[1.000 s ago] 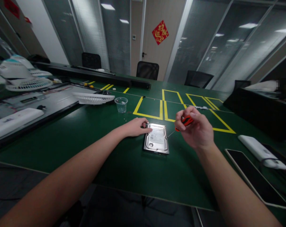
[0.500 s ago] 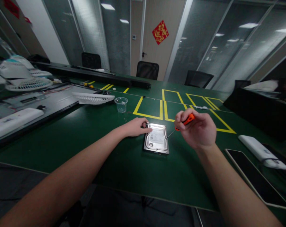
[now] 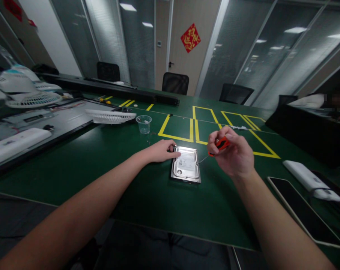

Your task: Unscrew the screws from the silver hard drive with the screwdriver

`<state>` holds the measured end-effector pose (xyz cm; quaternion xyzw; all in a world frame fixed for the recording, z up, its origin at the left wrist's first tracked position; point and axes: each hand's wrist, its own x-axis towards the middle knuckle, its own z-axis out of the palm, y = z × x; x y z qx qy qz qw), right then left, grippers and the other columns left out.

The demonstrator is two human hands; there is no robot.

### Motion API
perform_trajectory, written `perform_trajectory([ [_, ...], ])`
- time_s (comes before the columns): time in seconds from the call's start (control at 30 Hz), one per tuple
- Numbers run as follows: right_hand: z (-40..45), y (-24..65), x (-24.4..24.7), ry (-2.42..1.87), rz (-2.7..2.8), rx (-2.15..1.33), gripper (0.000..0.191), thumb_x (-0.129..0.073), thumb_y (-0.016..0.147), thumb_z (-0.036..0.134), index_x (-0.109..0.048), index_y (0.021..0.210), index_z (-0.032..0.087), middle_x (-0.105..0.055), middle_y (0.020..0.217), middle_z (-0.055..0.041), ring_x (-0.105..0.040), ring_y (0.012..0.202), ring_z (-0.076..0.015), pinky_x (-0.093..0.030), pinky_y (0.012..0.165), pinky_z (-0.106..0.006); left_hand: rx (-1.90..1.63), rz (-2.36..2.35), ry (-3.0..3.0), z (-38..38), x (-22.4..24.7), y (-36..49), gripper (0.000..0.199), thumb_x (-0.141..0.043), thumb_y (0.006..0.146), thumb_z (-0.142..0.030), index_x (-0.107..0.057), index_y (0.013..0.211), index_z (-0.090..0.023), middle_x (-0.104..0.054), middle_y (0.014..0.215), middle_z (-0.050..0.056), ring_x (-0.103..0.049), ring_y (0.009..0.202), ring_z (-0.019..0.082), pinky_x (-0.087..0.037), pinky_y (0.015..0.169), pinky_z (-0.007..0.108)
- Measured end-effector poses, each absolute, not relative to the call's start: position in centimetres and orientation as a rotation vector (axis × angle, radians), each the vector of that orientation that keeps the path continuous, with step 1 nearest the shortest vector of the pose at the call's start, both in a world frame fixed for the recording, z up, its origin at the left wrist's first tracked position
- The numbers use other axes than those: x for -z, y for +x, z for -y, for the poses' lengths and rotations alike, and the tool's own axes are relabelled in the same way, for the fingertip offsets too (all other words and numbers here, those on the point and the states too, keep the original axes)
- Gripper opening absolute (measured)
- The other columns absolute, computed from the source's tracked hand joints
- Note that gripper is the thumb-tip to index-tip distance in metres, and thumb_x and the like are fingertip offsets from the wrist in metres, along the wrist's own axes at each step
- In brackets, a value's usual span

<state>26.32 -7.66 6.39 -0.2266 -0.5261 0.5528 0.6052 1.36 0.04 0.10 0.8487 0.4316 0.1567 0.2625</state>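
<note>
A silver hard drive (image 3: 187, 163) lies flat on the green table (image 3: 125, 187), label side up. At its left edge, my left hand (image 3: 163, 150) grips the drive, with the thumb on its top face and the fingers along the far left side. My right hand (image 3: 233, 152) is closed around the orange and black handle of a screwdriver (image 3: 221, 145). The screwdriver slants down to the left, and its tip meets the right edge of the drive. Whether the tip sits in a screw is too small to tell.
A clear plastic cup (image 3: 144, 125) stands beyond my left hand, near a white fan grille (image 3: 110, 116). A dark-screened phone (image 3: 305, 210) and a white device (image 3: 310, 180) lie at right. Yellow tape (image 3: 175, 137) marks the table. Another person's sleeve (image 3: 310, 101) shows at far right.
My right hand has turned a little on the screwdriver handle and shifted slightly left. My left hand and the hard drive stay in place.
</note>
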Motion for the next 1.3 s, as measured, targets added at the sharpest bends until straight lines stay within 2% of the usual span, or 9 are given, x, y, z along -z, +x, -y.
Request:
perform_trajectory([
  [0.1, 7.59, 26.33, -6.47, -0.512, 1.219, -1.295, 0.009, -0.058, 0.084, 0.027, -0.061, 0.078, 0.022, -0.064, 0.075, -0.0024, -0.046, 0.051, -0.0113, -0.03, 0.053, -0.028, -0.442, -1.159, 2.315, -0.09, 0.03, 1.41, 0.062, -0.059, 0.086, -0.068, -0.062, 0.122, -0.018, -0.07, 0.103, 0.007, -0.063, 0.087, 0.022, -0.043, 0.071, 0.031],
  [0.37, 7.7, 26.53, -6.61, -0.516, 1.246, -1.28, 0.034, -0.048, 0.09, 0.038, -0.067, 0.069, 0.019, -0.06, 0.073, -0.0064, -0.045, 0.056, -0.0131, -0.034, 0.058, -0.031, -0.432, -1.167, 2.305, -0.01, 0.04, 1.44, 0.064, -0.058, 0.086, -0.069, -0.061, 0.123, -0.018, -0.07, 0.105, 0.008, -0.063, 0.088, 0.022, -0.043, 0.072, 0.032],
  [0.6, 7.88, 26.49, -6.69, -0.529, 1.255, -1.308, 0.03, -0.052, 0.087, 0.037, -0.065, 0.068, 0.018, -0.059, 0.073, -0.0058, -0.047, 0.059, -0.014, -0.036, 0.058, -0.031, -0.43, -1.163, 2.307, -0.08, 0.1, 1.37, 0.063, -0.058, 0.086, -0.07, -0.061, 0.123, -0.019, -0.07, 0.105, 0.007, -0.063, 0.089, 0.022, -0.044, 0.072, 0.031],
  [0.83, 7.85, 26.24, -6.61, -0.588, 1.242, -1.21, 0.016, -0.061, 0.082, 0.036, -0.058, 0.074, 0.022, -0.059, 0.071, -0.0024, -0.056, 0.066, -0.0163, -0.043, 0.062, -0.031, -0.423, -1.166, 2.311, 0.09, -0.21, 1.37, 0.063, -0.058, 0.086, -0.069, -0.061, 0.122, -0.019, -0.07, 0.105, 0.008, -0.063, 0.089, 0.022, -0.043, 0.072, 0.032],
  [0.97, 7.79, 26.2, -6.53, -0.59, 1.224, -1.241, 0.018, -0.065, 0.081, 0.035, -0.053, 0.077, 0.024, -0.061, 0.073, -0.0003, -0.052, 0.058, -0.0139, -0.038, 0.055, -0.029, -0.414, -1.179, 2.291, 0.06, -0.19, 1.35, 0.065, -0.057, 0.085, -0.071, -0.06, 0.124, -0.019, -0.07, 0.108, 0.008, -0.063, 0.09, 0.023, -0.043, 0.073, 0.032],
  [1.13, 7.59, 26.36, -6.48, -0.557, 1.209, -1.274, 0.014, -0.062, 0.084, 0.034, -0.055, 0.078, 0.023, -0.062, 0.074, -0.0007, -0.046, 0.052, -0.0108, -0.032, 0.052, -0.027, -0.441, -1.155, 2.314, -0.06, 0.07, 1.39, 0.062, -0.058, 0.086, -0.069, -0.061, 0.122, -0.019, -0.07, 0.105, 0.007, -0.063, 0.088, 0.022, -0.042, 0.073, 0.031],
  [1.3, 7.52, 26.43, -6.5, -0.541, 1.245, -1.257, 0.028, -0.053, 0.089, 0.042, -0.064, 0.074, 0.021, -0.061, 0.074, -0.0043, -0.046, 0.055, -0.0117, -0.037, 0.057, -0.03, -0.432, -1.159, 2.31, -0.09, 0.13, 1.37, 0.062, -0.057, 0.086, -0.069, -0.061, 0.123, -0.019, -0.07, 0.104, 0.007, -0.063, 0.086, 0.021, -0.043, 0.071, 0.031],
])
